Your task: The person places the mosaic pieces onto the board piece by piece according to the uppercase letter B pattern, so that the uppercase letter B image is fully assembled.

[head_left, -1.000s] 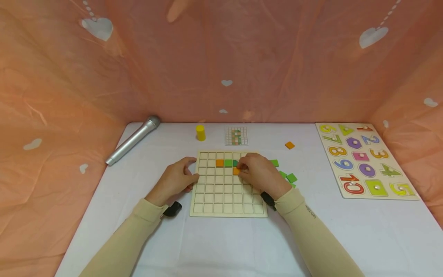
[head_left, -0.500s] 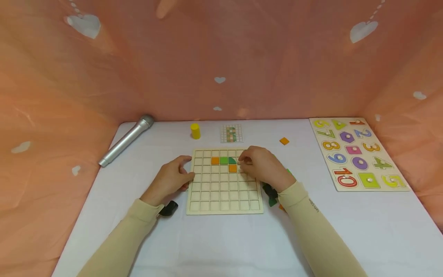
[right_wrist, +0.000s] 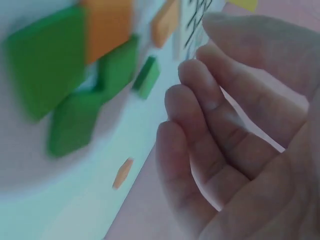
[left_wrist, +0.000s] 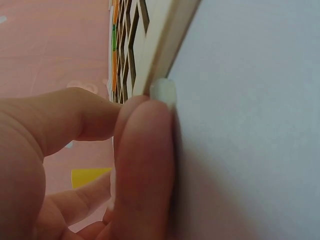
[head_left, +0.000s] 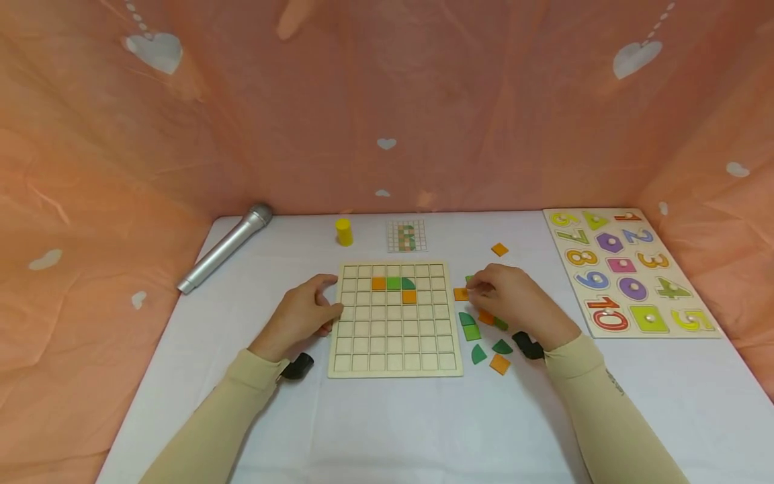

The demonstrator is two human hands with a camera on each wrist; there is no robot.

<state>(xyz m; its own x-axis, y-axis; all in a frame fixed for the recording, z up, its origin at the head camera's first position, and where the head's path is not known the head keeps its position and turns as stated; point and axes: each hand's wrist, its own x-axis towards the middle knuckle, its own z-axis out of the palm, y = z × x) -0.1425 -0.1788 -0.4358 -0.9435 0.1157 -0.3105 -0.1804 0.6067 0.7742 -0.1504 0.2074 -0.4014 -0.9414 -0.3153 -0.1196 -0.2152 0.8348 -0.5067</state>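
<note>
My left hand [head_left: 295, 312] rests at the left edge of a pale wooden grid board [head_left: 394, 344]; in the left wrist view its thumb [left_wrist: 145, 155] touches the board's side. In the upper cells lie an orange square tile [head_left: 378, 284], a green square tile [head_left: 394, 283] and a dark green quarter-circle tile [head_left: 408, 284], with another orange tile [head_left: 409, 296] below. My right hand [head_left: 523, 302] hovers over loose tiles right of the board, fingertips near an orange tile [head_left: 461, 294]. The right wrist view shows its loosely bent fingers holding nothing, beside a blurred green tile [right_wrist: 47, 65].
Several green and orange tiles, including an orange one [head_left: 500, 364], lie right of the board. A pattern card [head_left: 406, 236], yellow cylinder [head_left: 344, 232] and silver microphone [head_left: 226, 247] stand or lie behind it. A number puzzle board [head_left: 631, 272] lies far right.
My right hand has left the dark green quarter-circle tile in its cell and moved right, off the board to the loose tiles. The left hand stays at the board's edge.
</note>
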